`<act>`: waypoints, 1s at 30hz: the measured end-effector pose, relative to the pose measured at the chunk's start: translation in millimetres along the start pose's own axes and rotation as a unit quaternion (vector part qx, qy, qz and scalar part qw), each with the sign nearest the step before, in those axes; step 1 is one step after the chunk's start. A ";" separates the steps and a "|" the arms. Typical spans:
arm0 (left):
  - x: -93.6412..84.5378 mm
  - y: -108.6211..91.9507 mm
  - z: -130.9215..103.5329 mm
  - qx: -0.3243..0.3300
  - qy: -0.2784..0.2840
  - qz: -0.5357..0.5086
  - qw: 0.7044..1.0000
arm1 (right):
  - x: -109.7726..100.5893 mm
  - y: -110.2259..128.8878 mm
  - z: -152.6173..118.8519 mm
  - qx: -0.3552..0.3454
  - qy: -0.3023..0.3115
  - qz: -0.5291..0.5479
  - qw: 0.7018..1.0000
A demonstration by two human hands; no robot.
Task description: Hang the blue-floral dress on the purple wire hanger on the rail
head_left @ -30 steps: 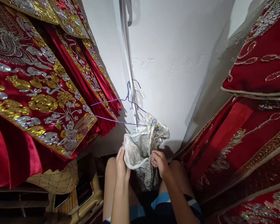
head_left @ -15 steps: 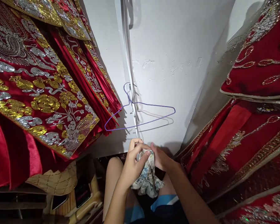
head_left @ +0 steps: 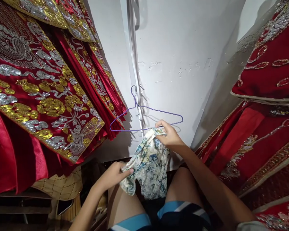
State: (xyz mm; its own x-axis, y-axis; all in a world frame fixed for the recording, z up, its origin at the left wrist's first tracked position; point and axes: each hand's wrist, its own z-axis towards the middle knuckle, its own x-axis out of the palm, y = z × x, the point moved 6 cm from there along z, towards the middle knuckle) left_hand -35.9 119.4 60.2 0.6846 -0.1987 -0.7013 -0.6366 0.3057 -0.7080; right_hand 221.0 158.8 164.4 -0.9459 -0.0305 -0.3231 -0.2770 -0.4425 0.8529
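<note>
A floral cloth (head_left: 151, 163), white with blue and green print, hangs loosely between my hands above my knees. My left hand (head_left: 117, 175) grips its lower left edge, thumb on top. Higher up on the right, my right hand (head_left: 167, 134) holds its upper corner between thumb and fingers. Just behind that corner, a purple wire hanger (head_left: 159, 110) hangs from a white slotted upright (head_left: 134, 64) on the wall; part of its lower bar is hidden by the cloth and my right hand.
Red garments with gold and silver embroidery (head_left: 50, 89) hang on the left. More red beaded garments (head_left: 267, 77) hang on the right. At the lower left are a quilted beige item (head_left: 60, 186) and a phone (head_left: 64, 207).
The bunched cloth has been opened out. My left hand moved left and slightly down, while my right hand rose toward the hanger and now holds the cloth's upper corner.
</note>
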 end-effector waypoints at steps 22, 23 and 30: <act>-100.0 -46.2 53.0 0.146 -0.260 0.114 0.948 | 9.7 -51.2 35.3 0.007 -0.089 -0.057 0.994; -98.2 -56.0 59.0 0.166 -0.276 0.105 0.941 | 13.0 -53.3 33.2 0.013 -0.091 -0.049 0.995; -104.2 -73.4 85.9 0.114 -0.351 0.136 0.919 | -8.4 -46.4 15.5 -0.013 -0.176 -0.039 0.984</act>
State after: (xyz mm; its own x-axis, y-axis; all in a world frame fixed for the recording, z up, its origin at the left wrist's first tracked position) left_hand -30.1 197.7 192.3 0.6216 0.5396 -0.5678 -0.7827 0.4575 -0.4220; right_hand 239.1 193.5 133.9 -0.9231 0.3140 -0.2221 -0.3514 -0.4539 0.8188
